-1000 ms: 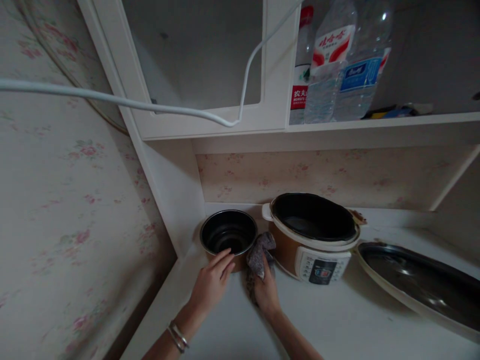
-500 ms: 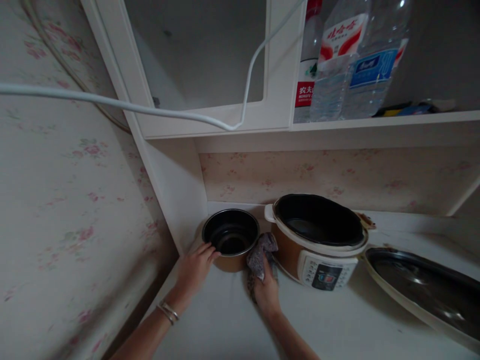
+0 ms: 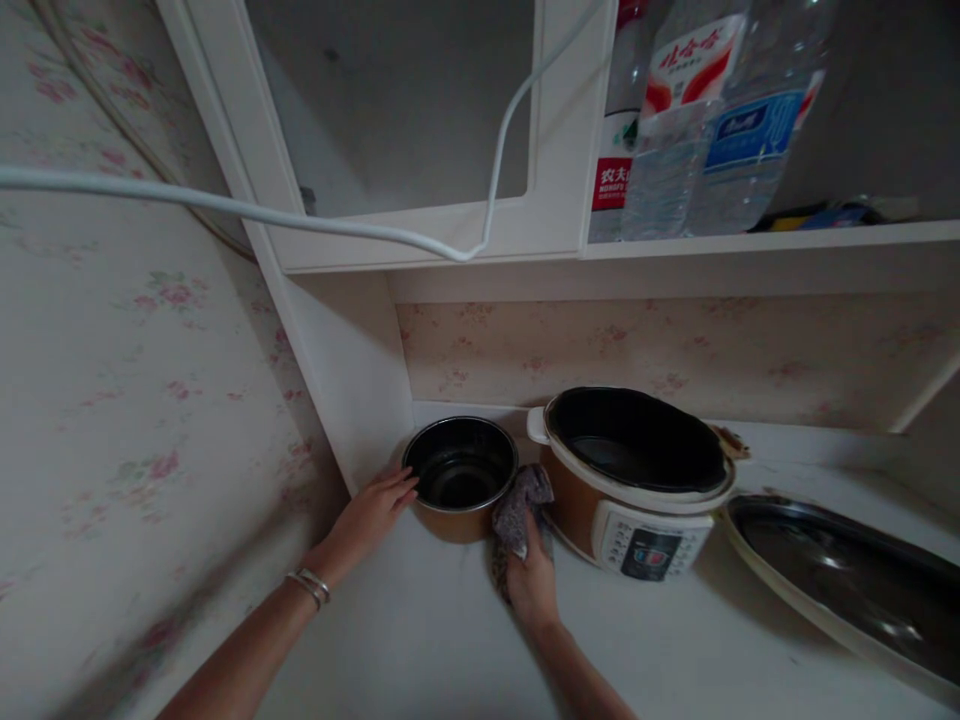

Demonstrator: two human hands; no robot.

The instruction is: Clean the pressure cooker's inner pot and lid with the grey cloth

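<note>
A round pot point(image 3: 457, 524) with a black inside and a brownish outer wall stands on the white counter point(image 3: 420, 640). At its left rim is my left hand point(image 3: 375, 505), fingers stretched out and holding nothing; whether the fingertips touch the rim I cannot tell. My right hand point(image 3: 534, 578) grips a grey patterned cloth point(image 3: 517, 510), which lies against the pot's right side. Just right of the cloth sits an oval electric cooker point(image 3: 570, 505) with a black inner pot and a button panel, its top uncovered.
A large dark lid point(image 3: 847, 570) lies on the counter at the right. Overhead, a cabinet shelf point(image 3: 862, 236) holds plastic bottles point(image 3: 667, 150). A white cable point(image 3: 337, 225) crosses the upper view. Floral wallpaper point(image 3: 165, 400) covers the wall at left.
My left hand has moved left along the pot's rim, from its front to its left side. My right hand and the cloth stay nearly where they were.
</note>
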